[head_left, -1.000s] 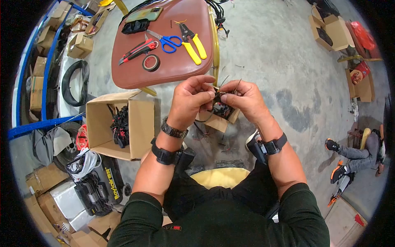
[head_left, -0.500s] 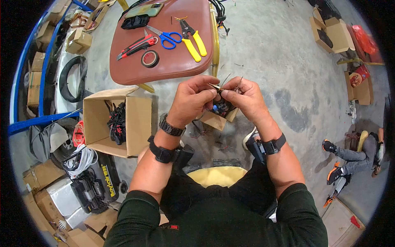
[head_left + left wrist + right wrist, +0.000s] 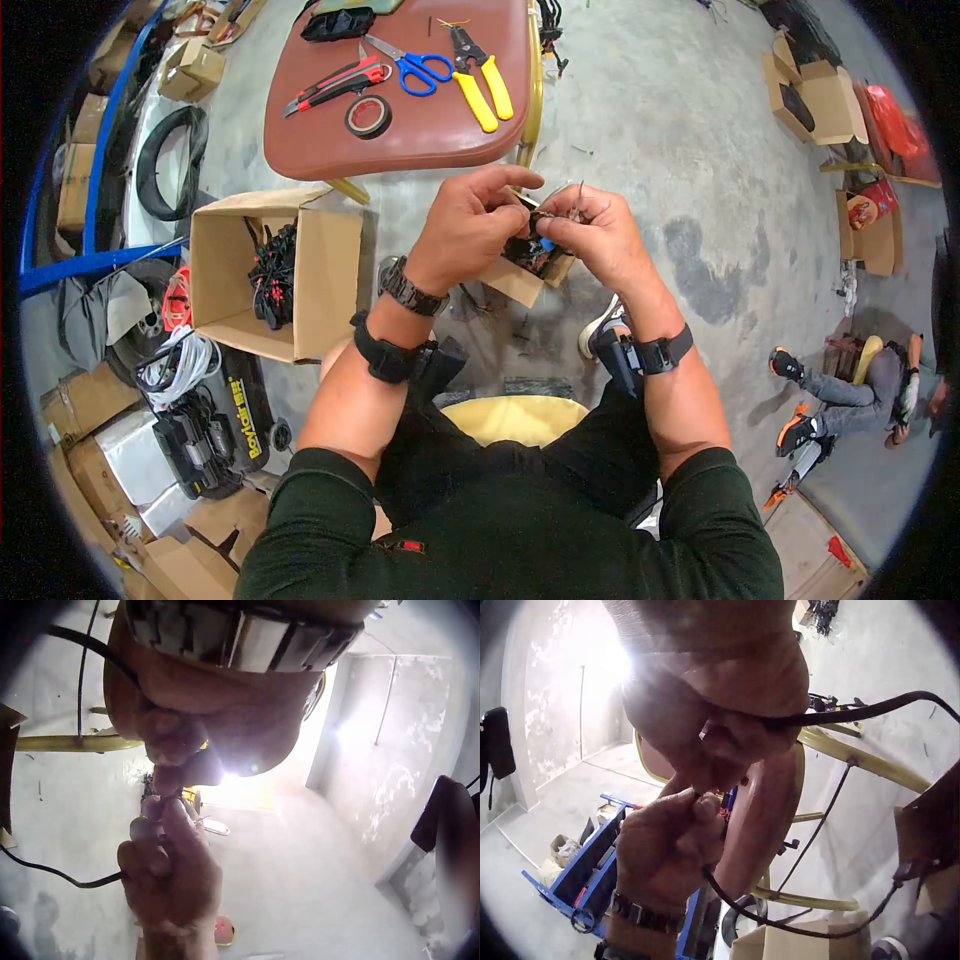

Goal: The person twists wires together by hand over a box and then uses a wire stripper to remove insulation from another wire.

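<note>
WORKSHOP FLOOR: A seated worker holds a small black harness out in front of the body, between both hands and just above an open carton on the concrete floor. The left hand pinches the bundle from one side with thumb and forefinger. The right hand curls round the other side, its fingertips nipping a thin wire end that sticks up. In the right wrist view the two sets of fingertips meet on the strand, and a black cable trails away under the right hand.

The step in hand looks like fine work on the wire ends; whether twisting or separating cannot be told. The next move seems to call for a steady pinch and small finger turns, not arm travel. Strippers, scissors and tape lie on the seat ahead, well apart from the hands.
</note>
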Action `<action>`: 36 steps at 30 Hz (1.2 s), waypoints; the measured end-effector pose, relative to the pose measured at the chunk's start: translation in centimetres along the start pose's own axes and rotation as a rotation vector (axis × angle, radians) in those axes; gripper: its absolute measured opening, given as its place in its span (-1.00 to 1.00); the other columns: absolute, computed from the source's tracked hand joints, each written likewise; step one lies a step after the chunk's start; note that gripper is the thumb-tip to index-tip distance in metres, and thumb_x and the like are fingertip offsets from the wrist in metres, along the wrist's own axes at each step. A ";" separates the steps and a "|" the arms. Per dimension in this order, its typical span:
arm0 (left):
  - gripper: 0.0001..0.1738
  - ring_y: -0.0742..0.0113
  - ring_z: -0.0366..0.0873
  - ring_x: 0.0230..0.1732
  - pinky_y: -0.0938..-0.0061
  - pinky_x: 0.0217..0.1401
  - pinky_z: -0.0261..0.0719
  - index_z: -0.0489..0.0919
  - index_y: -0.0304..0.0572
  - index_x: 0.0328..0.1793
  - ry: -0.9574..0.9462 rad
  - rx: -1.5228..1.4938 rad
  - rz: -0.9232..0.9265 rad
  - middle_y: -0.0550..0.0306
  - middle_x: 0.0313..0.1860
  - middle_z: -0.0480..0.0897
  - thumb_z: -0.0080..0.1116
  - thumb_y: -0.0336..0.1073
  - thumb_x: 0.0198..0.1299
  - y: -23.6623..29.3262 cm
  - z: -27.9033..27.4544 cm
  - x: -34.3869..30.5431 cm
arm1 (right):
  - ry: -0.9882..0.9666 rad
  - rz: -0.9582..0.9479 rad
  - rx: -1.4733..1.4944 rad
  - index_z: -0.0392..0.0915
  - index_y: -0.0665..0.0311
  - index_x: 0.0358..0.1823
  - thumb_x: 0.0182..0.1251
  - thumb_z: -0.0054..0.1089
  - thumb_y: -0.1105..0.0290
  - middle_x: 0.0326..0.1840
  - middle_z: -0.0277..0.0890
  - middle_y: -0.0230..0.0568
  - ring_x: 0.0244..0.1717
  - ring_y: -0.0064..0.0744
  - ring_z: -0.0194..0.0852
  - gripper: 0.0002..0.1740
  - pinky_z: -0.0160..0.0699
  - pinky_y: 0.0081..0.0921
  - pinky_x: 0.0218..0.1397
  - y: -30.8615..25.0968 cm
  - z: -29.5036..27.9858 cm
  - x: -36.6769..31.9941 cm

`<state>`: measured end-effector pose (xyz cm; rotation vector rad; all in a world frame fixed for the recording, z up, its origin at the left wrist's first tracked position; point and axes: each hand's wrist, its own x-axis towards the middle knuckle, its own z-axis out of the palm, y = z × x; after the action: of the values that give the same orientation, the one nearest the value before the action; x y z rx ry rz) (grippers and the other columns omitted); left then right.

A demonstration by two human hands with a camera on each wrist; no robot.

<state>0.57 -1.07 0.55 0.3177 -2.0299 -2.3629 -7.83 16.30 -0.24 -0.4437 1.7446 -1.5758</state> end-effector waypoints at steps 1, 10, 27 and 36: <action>-0.65 0.57 0.52 -0.47 0.67 -0.41 0.44 0.57 -0.28 0.12 -0.003 0.008 0.021 0.25 -0.47 0.62 0.11 -0.48 0.18 -0.3 0.0 0.1 | -0.010 -0.004 -0.002 0.63 0.35 -0.26 0.19 0.30 0.49 -0.39 0.63 -0.38 -0.39 -0.69 0.51 -0.88 0.50 -0.64 -0.32 0.0 0.0 0.0; -0.66 0.59 0.51 -0.43 0.63 -0.32 0.47 0.57 -0.34 0.11 -0.001 0.162 0.054 0.29 -0.47 0.59 0.08 -0.49 0.19 -0.1 -0.1 -0.3 | -0.034 0.076 0.065 0.62 0.35 -0.28 0.22 0.30 0.50 -0.41 0.63 -0.36 -0.40 -0.67 0.51 -0.92 0.51 -0.64 -0.34 -0.4 0.0 0.0; -0.70 0.64 0.45 -0.39 0.66 -0.30 0.45 0.62 -0.35 0.01 0.009 0.267 0.124 0.35 -0.47 0.57 0.12 -0.48 0.13 0.9 -0.3 -0.5 | -0.112 0.122 0.246 0.61 0.32 -0.24 0.21 0.30 0.54 -0.37 0.62 -0.39 -0.43 -0.71 0.46 -0.90 0.39 -0.69 -0.40 -0.5 -0.5 -0.1; -0.64 0.62 0.46 -0.31 0.64 -0.21 0.47 0.60 -0.32 0.12 -0.067 0.085 0.165 0.32 -0.38 0.55 0.14 -0.58 0.17 0.2 -0.6 -0.3 | -0.174 0.148 0.534 0.61 0.37 -0.22 0.22 0.31 0.50 -0.41 0.60 -0.30 -0.66 -0.74 0.24 -0.86 0.14 -0.75 -0.63 0.5 -0.7 -0.1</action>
<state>0.94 -1.63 0.71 0.0691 -2.0986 -2.2241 -8.12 16.93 -0.70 -0.1744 1.1370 -1.7531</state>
